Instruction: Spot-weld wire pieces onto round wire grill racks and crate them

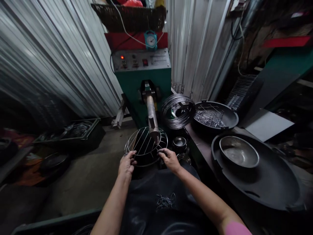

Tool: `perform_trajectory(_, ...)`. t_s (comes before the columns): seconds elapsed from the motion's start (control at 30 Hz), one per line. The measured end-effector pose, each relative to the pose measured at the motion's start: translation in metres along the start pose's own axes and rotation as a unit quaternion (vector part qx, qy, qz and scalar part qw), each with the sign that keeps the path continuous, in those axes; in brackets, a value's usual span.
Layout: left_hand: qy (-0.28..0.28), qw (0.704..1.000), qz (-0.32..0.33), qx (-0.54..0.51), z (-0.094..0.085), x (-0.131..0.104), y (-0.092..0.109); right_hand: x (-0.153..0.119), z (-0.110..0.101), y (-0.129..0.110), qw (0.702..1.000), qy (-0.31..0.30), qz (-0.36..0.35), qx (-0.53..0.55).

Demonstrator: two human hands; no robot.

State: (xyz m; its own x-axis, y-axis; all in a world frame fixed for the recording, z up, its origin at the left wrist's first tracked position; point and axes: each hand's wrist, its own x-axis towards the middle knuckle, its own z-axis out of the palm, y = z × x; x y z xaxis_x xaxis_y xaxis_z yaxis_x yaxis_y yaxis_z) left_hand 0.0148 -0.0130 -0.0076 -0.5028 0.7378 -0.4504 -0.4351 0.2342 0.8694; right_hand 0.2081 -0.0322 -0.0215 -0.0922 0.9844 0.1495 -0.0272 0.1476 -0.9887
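A round wire rack (138,155) with parallel bars is under the tip of the machine's metal arm (152,112). My left hand (127,164) grips the rack's rim on its near left side, fingers curled around it. At the near right side of the rim, my right hand (170,159) is closed in a pinch. Whether it holds the rim itself or a small wire piece there, I cannot make out. Several bent wire pieces (165,201) lie in a small heap on the dark apron (151,217) over my lap.
A green machine (132,85) with a lit red lamp (122,57) stands ahead. Right of it are a wire coil (178,112), a pan of wire parts (210,119), and a large pan (274,182) holding a steel bowl (239,151). A green bin (94,129) stands left.
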Motion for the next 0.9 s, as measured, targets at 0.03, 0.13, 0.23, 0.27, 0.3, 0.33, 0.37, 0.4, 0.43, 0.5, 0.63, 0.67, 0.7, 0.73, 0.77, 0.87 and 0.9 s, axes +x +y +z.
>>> perform_trajectory(0.03,-0.002,1.000,0.010,0.002,-0.001,0.000,-0.001,0.001,0.003,0.003,0.999,0.001,-0.003,-0.040)
perform_trajectory(0.13,-0.009,0.999,0.035,0.009,-0.002,-0.002,-0.002,0.001,0.005,0.011,0.993,0.011,-0.006,-0.114)
perform_trajectory(0.23,-0.017,0.999,0.049,0.002,0.000,-0.005,-0.001,0.001,0.005,0.011,0.994,0.017,0.007,-0.110)
perform_trajectory(0.27,-0.020,0.998,0.054,-0.002,0.000,-0.006,-0.001,0.001,0.005,0.009,0.995,0.017,0.011,-0.102)
perform_trajectory(0.3,-0.024,0.998,0.057,-0.004,0.001,-0.006,-0.001,0.002,0.005,0.008,0.995,0.018,0.014,-0.095)
perform_trajectory(0.33,-0.025,0.998,0.058,-0.005,0.001,-0.006,-0.002,0.002,0.006,0.007,0.995,0.022,0.014,-0.092)
perform_trajectory(0.37,-0.025,0.998,0.057,-0.006,0.001,-0.005,-0.002,0.003,0.006,0.007,0.995,0.025,0.014,-0.091)
perform_trajectory(0.4,-0.022,0.998,0.055,-0.006,0.001,-0.005,-0.003,0.003,0.006,0.006,0.995,0.028,0.017,-0.090)
perform_trajectory(0.43,-0.018,0.998,0.054,-0.006,0.001,-0.003,-0.005,0.003,0.006,0.007,0.996,0.029,0.024,-0.085)
perform_trajectory(0.5,-0.015,0.998,0.058,-0.006,0.001,-0.001,-0.007,0.005,0.007,0.009,0.996,0.032,0.040,-0.067)
perform_trajectory(0.63,-0.018,0.998,0.062,-0.003,0.004,0.002,-0.009,0.008,0.008,0.012,0.997,0.039,0.047,-0.040)
perform_trajectory(0.67,-0.016,0.998,0.060,-0.004,0.005,0.002,-0.009,0.009,0.008,0.012,0.997,0.042,0.045,-0.039)
perform_trajectory(0.7,-0.014,0.998,0.058,-0.007,0.006,0.002,-0.009,0.010,0.007,0.012,0.997,0.044,0.043,-0.037)
perform_trajectory(0.73,-0.012,0.998,0.056,-0.010,0.006,0.002,-0.009,0.011,0.007,0.012,0.997,0.044,0.042,-0.036)
perform_trajectory(0.77,-0.011,0.998,0.054,-0.013,0.007,0.003,-0.008,0.012,0.007,0.012,0.998,0.044,0.041,-0.035)
perform_trajectory(0.87,-0.007,0.999,0.047,-0.017,0.009,0.004,-0.007,0.013,0.005,0.010,0.998,0.036,0.033,-0.041)
perform_trajectory(0.9,-0.008,0.999,0.046,-0.017,0.009,0.005,-0.007,0.014,0.004,0.009,0.998,0.034,0.026,-0.047)
